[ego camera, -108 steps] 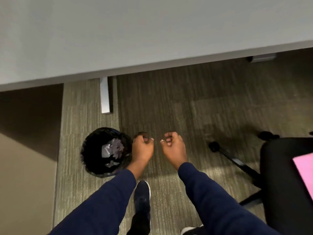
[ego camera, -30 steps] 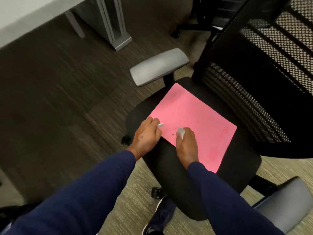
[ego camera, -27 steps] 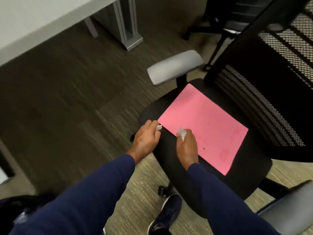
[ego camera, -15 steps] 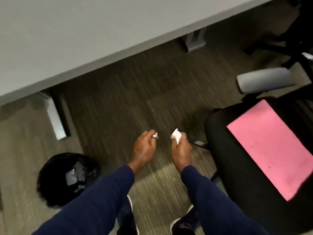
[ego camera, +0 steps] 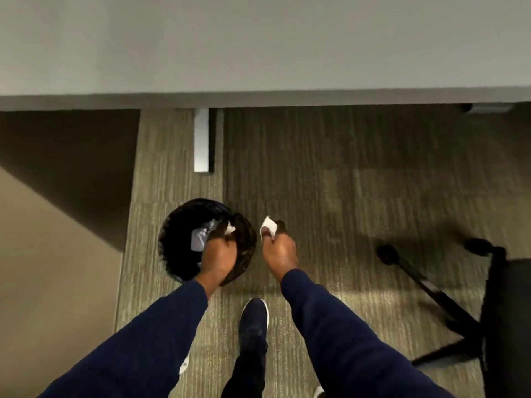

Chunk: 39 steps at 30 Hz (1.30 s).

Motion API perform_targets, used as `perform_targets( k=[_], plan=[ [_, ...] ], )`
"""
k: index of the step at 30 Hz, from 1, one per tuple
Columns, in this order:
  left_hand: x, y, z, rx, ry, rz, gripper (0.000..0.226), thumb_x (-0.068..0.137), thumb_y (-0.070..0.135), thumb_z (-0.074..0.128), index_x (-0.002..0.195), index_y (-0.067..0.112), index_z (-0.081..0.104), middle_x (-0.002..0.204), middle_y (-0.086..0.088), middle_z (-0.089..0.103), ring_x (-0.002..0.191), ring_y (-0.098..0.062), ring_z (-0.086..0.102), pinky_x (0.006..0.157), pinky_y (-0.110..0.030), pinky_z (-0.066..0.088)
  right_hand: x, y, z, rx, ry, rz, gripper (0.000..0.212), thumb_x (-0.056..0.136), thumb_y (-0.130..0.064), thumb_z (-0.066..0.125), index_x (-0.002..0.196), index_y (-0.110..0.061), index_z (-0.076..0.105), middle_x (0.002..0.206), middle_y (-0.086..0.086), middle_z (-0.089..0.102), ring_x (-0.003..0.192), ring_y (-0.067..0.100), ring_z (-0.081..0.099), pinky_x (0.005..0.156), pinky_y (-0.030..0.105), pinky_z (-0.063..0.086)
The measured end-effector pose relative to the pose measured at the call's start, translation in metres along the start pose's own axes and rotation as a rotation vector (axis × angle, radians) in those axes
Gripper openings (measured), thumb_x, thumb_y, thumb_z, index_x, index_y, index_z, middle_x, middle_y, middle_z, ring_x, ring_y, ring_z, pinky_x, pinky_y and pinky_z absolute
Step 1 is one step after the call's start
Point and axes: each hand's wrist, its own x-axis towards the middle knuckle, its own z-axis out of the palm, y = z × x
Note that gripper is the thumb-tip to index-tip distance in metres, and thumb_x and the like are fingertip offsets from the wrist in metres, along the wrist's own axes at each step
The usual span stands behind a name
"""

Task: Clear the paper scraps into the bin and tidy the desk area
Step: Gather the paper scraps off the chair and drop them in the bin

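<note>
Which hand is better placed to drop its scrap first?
Left. The left hand holds its scrap over the bin; the right hand holds its scrap over carpet beside it.

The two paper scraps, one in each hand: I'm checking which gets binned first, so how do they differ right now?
The scrap in the left hand is over the open bin; the scrap in the right hand is over carpet, beside the bin. The left scrap shows as a small sliver; the right scrap shows larger. Both are white, pinched at the fingertips.
</note>
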Motion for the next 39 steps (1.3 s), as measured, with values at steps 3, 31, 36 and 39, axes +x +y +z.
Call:
perform_targets(
  k=[3,31,36,39],
  plan=[
    [0.019,-0.035,-0.022,-0.032,0.001,-0.129,0.028,0.096,0.016,0.052,0.122,0.017,0.060,0.107,-0.018,0.068,0.093,-0.038,0.067,0.076,-0.039,0.055,0.003,-0.014,0.041,0.015,-0.096,0.009,0.032,0.101,-0.030,0.052,0.130,-0.015,0.055,0.123,0.011,0.067,0.113,0.031,0.064,0.085,0.025,0.046],
    [0.019,-0.031,-0.029,-0.199,-0.018,-0.202,0.028,0.098,0.021,0.057,0.122,0.011,0.066,0.118,-0.011,0.068,0.113,-0.032,0.062,0.095,-0.035,0.048,0.010,-0.008,0.053,-0.104,-0.218,-0.179,0.055,0.091,-0.054,0.055,0.138,-0.028,0.050,0.134,0.001,0.061,0.120,0.023,0.060,0.099,0.038,0.050],
    [-0.010,0.023,0.010,-0.164,-0.078,-0.146,0.014,0.094,0.021,0.058,0.094,0.012,0.069,0.098,-0.010,0.072,0.098,-0.031,0.066,0.089,-0.041,0.052,0.000,0.013,-0.017,-0.136,-0.092,-0.124,0.067,0.091,-0.063,0.053,0.136,-0.013,0.052,0.124,0.011,0.063,0.114,0.027,0.061,0.095,0.040,0.051],
    [-0.037,0.070,0.039,-0.146,-0.102,-0.099,0.009,0.092,0.024,0.060,0.098,0.020,0.066,0.094,-0.006,0.072,0.091,-0.030,0.068,0.074,-0.035,0.050,-0.009,0.027,-0.071,-0.097,-0.013,-0.127,0.071,0.089,-0.066,0.054,0.141,-0.018,0.048,0.127,0.006,0.056,0.113,0.021,0.059,0.099,0.040,0.051]
  ],
)
